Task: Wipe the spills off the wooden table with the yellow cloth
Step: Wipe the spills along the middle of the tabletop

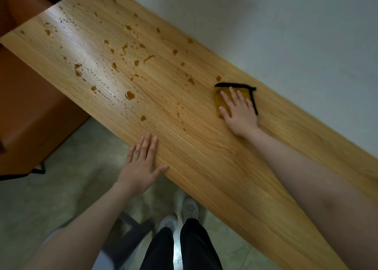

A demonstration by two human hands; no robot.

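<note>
Head view: the right hand (238, 110) lies flat, fingers straight and spread, pressing the yellow cloth (219, 104) onto the bench (204, 167) — apparently placed to sweep left toward the spills (126, 65). The nearest drops sit just beside the cloth's far edge. The left hand (141, 165) rests open on the near edge — likely bracing. Right arm extended.

My arms are bare to past the elbow, and I wear black trousers (184, 249) and pale grey sneakers (190, 208).
</note>
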